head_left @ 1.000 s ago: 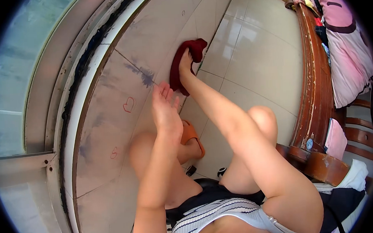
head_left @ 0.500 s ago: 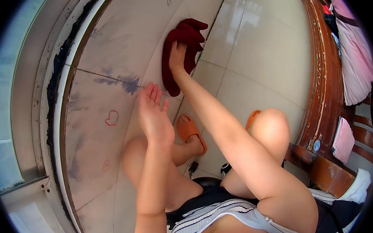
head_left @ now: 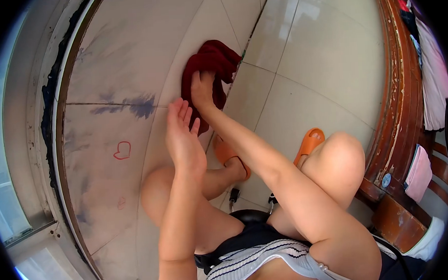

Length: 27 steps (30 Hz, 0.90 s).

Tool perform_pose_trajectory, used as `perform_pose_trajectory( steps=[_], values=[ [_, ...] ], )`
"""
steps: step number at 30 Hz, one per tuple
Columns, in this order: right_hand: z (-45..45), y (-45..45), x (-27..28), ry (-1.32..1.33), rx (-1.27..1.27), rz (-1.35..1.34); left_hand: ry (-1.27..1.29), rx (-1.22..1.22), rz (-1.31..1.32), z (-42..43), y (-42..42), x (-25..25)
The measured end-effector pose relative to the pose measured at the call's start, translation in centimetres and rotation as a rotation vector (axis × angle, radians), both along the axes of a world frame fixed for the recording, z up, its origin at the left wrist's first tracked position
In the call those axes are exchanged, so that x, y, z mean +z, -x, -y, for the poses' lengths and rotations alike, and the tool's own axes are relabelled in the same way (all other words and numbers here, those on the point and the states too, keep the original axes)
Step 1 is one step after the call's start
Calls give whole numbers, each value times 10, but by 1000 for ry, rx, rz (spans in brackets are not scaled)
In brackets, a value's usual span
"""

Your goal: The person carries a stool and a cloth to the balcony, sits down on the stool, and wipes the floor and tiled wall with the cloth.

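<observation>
A crumpled dark red cloth [head_left: 218, 56] lies against the lower part of the tiled wall, close to where it meets the floor. My right hand [head_left: 203, 94] reaches out and is closed on the cloth's near part, with several fingertips buried in its folds. Nearer to me, my left hand [head_left: 184, 142] is raised in front of the wall, palm turned up, fingers stretched and nothing in it. Its fingertips appear beside the cloth's lower end. Dark smudges [head_left: 142, 107] and a red drawn heart [head_left: 122, 150] mark the wall tiles [head_left: 128, 59].
Glossy tiles cover the floor [head_left: 307, 90]. My feet wear orange slippers [head_left: 310, 141], and my knees flank the arms. Worn brown wooden furniture [head_left: 384, 96] stands on the right, with a pink cloth [head_left: 417, 173] on it. A window frame [head_left: 28, 125] runs along the left.
My right hand has drawn the cloth towards me and slightly left, and its folds have shifted. The left hand stays raised and open. The whole view has tilted a little.
</observation>
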State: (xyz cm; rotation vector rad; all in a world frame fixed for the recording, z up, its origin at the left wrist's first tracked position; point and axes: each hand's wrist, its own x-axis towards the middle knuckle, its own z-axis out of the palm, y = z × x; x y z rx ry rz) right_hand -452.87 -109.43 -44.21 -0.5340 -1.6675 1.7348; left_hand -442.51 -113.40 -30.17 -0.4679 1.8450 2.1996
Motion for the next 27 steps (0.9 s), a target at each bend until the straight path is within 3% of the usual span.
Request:
perform_pose_trajectory(
  steps=[4,11,17,23,27],
  values=[
    [-58,59,-15,-44,-215,-146,-16,-11,81,-2,-1,5],
    [-114,99,-109,337,-197,199,5,-5,130,-8,2,2],
    [-81,62,-158,540,-77,398,15,-15,126,-9,5,0],
    [7,1,-140,537,33,480,37,-2,97,-6,5,-9],
    [22,-11,-108,443,-5,399,57,6,88,-4,6,-12]
  ],
)
